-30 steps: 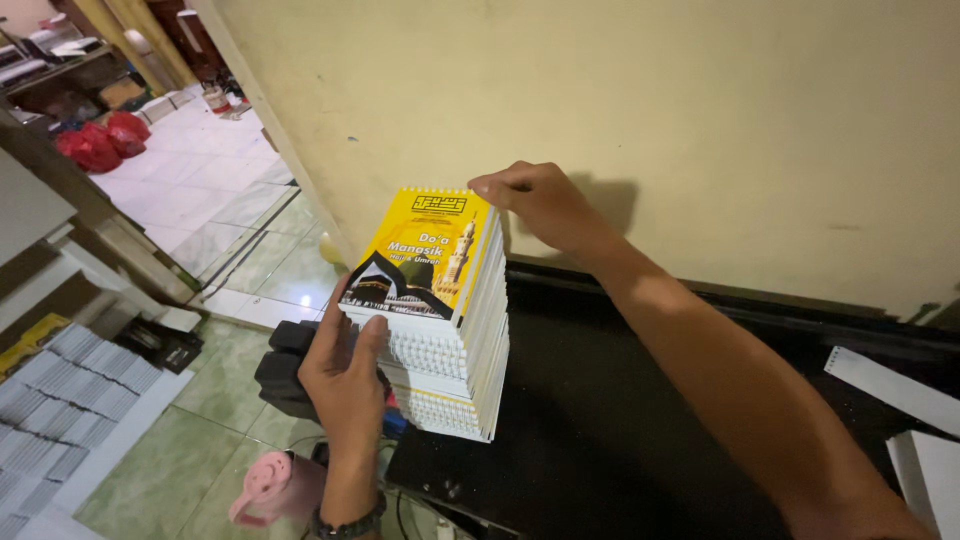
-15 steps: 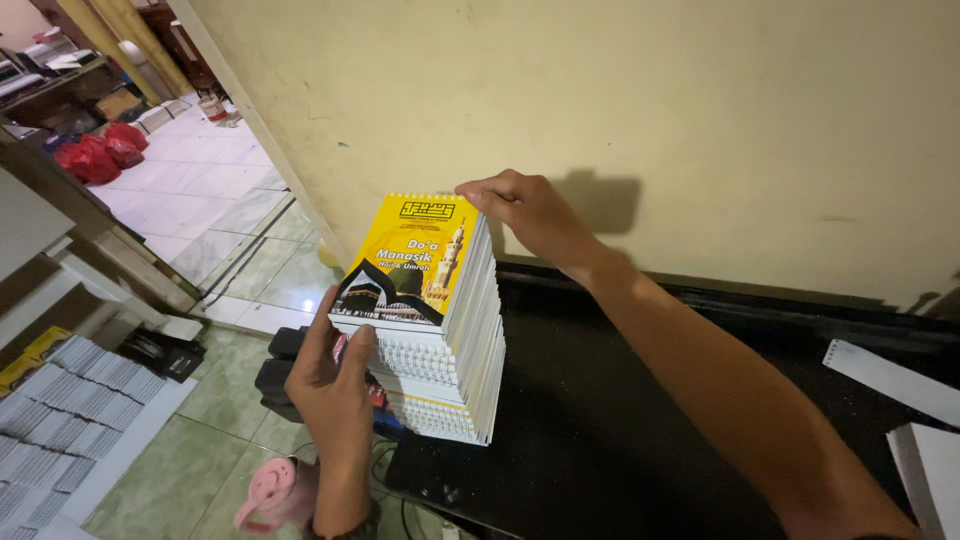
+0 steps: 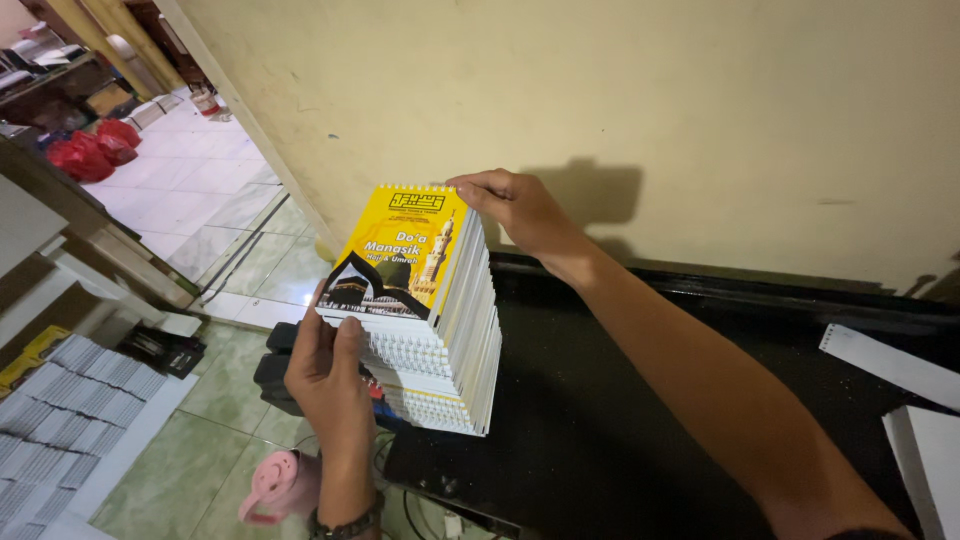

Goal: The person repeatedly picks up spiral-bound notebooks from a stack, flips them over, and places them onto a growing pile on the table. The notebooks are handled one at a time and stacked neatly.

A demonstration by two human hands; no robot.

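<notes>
From the head camera, a stack of spiral-bound booklets (image 3: 440, 340) with yellow covers stands near the middle of the frame, on the left edge of a black table (image 3: 620, 420). The top booklet (image 3: 405, 250) shows a yellow cover with a dark building and a pale tower printed on it.

The left hand (image 3: 330, 370) comes up from 6 o'clock and presses against the near end of the stack, fingers together and curled onto the lower edge of the top cover, thumb alongside. A dark beaded bracelet (image 3: 345, 522) sits on that wrist.

The right hand (image 3: 515, 208) reaches in from 4 o'clock, its fingers closed on the far top corner of the stack at about 12 o'clock from the cover.

White paper sheets (image 3: 900, 390) lie at 3 o'clock on the table. A pink object (image 3: 275, 485) rests on the green tiled floor (image 3: 200, 440) at 7 o'clock, and red bags (image 3: 90, 150) sit at 10 o'clock.
</notes>
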